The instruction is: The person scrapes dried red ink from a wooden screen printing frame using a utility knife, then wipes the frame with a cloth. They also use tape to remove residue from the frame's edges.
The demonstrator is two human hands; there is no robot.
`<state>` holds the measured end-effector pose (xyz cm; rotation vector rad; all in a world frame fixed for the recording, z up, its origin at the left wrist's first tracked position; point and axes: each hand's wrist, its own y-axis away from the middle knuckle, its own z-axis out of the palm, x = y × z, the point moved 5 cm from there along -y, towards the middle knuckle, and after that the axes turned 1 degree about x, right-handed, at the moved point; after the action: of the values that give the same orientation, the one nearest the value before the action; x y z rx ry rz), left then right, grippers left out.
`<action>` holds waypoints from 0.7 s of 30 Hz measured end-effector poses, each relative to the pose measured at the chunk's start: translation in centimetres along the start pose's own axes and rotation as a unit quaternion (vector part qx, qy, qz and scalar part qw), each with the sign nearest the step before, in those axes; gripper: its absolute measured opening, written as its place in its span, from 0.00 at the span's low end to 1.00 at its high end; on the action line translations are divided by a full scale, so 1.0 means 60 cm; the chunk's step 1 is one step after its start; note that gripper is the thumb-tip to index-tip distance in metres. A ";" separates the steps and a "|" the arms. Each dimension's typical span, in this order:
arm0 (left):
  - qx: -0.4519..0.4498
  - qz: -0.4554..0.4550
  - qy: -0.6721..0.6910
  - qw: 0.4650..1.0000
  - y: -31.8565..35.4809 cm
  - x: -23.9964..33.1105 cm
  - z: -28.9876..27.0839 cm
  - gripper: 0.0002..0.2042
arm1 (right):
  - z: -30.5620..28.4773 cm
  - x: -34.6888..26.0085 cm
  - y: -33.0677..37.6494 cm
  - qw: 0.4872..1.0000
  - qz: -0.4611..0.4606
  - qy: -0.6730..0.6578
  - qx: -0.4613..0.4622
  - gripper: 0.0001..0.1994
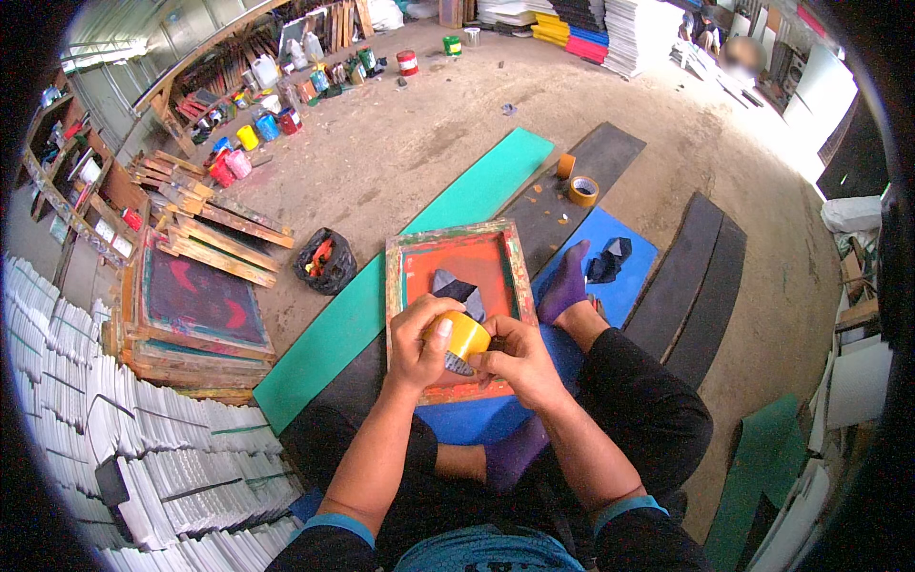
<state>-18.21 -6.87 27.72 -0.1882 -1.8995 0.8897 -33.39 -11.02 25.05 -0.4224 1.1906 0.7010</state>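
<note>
A roll of yellow tape [465, 336] is held up between my hands. My left hand [419, 345] is closed round its left side, with the thumb along the edge. At the right edge of the roll, the fingers and thumb of my right hand [517, 360] are pinched on the tape; whether a loose end is between them I cannot make out. Under my hands lies a screen-printing frame [522, 276] with worn wooden sides and an orange-red mesh. On the mesh, just beyond the roll, rests a crumpled grey and black cloth [459, 289], partly hidden by my left hand.
Two tape rolls [583, 191] sit on a black mat [610, 157]; a dark cloth [610, 259] lies on a blue mat [624, 229]. Left are a green mat [324, 353], a black plastic bag [325, 262], stacked frames [195, 296] and white sheet stacks [219, 458]. Paint cans [408, 63] stand farther off.
</note>
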 end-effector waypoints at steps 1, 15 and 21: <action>-0.003 -0.003 0.000 1.000 0.002 -0.003 0.001 0.19 | 0.000 0.001 0.000 1.000 0.001 0.004 0.006 0.11; 0.033 0.005 -0.029 0.999 0.003 -0.004 -0.004 0.18 | -0.008 -0.002 0.021 0.992 -0.074 0.049 0.091 0.17; 0.009 -0.028 0.009 1.000 0.001 -0.007 -0.007 0.17 | -0.014 0.005 0.011 1.000 0.017 0.016 0.020 0.18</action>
<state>-17.70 -6.81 27.48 -0.1303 -1.8709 0.8639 -34.37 -10.97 24.55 -0.3815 1.2425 0.7013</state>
